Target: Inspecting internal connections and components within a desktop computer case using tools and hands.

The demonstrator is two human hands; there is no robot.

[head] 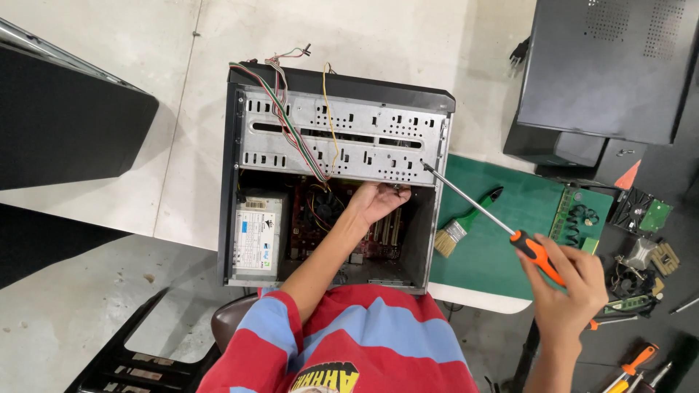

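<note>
On the white table, open computer case [338, 175] lies side panel off, motherboard and power supply [257, 236] still inside; left hand [378, 200] reaches in, grip hidden, right hand [568, 291] closed on orange-handled screwdriver [480, 215], tip at right drive-bay edge, so disassembly seems partway.

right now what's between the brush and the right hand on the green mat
In the head view, only the screwdriver shaft crosses bare green mat between brush and right hand.
</note>
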